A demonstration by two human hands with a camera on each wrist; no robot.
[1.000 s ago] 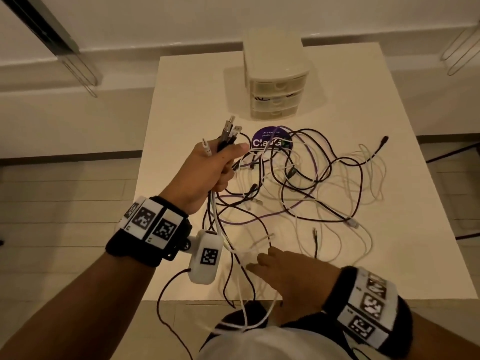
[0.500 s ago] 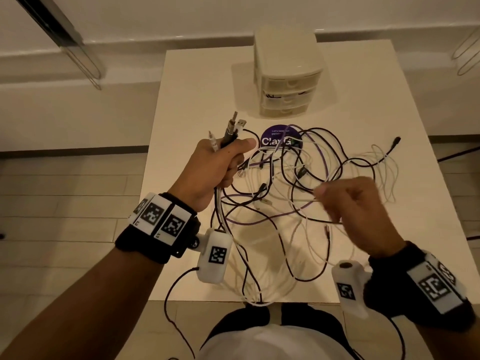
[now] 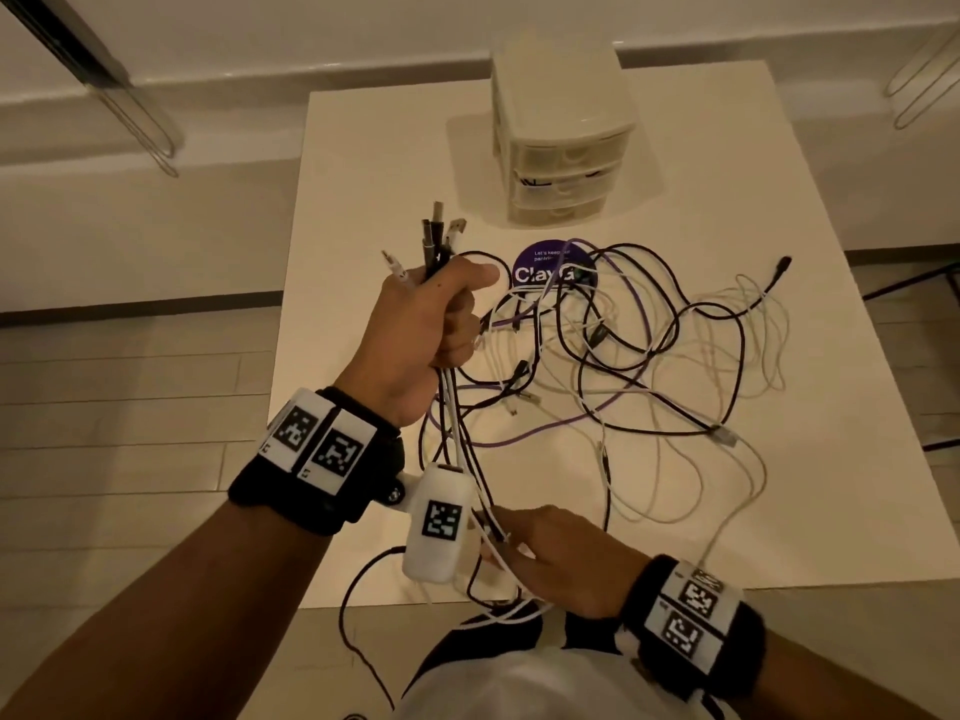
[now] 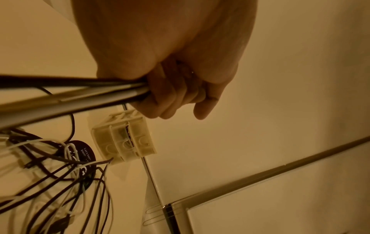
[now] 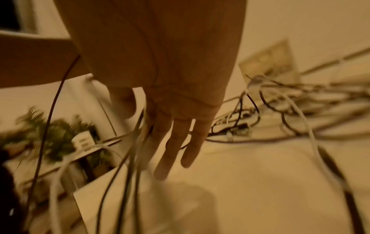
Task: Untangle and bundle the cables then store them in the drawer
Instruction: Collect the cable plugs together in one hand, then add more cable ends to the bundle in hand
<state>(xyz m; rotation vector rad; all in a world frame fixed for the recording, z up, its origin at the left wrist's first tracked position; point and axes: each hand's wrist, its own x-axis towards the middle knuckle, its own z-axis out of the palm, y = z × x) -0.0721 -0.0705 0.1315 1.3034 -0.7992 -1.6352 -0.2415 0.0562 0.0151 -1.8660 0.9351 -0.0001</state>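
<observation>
My left hand (image 3: 441, 314) is raised over the table's left side and grips a bunch of cable ends (image 3: 436, 241), whose plugs stick up out of the fist. The left wrist view shows the fingers (image 4: 170, 95) curled round the strands (image 4: 80, 93). From the fist the strands hang down to my right hand (image 3: 524, 543) near the front edge. Its fingers (image 5: 176, 142) are straight, and the hanging strands (image 5: 136, 150) run between thumb and forefinger. A tangle of black, white and purple cables (image 3: 623, 356) lies mid-table. The small drawer unit (image 3: 561, 142) stands behind it, drawers closed.
A round purple disc (image 3: 540, 267) lies under the tangle in front of the drawer unit. The white table (image 3: 363, 148) ends close to my body, and some strands hang over its front edge. Tiled floor lies to the left; a plant (image 5: 50, 134) stands off-table.
My right hand, raised over the tangle half a second ago, has dropped to the front edge onto the hanging strands. The left hand keeps its grip, barely moved.
</observation>
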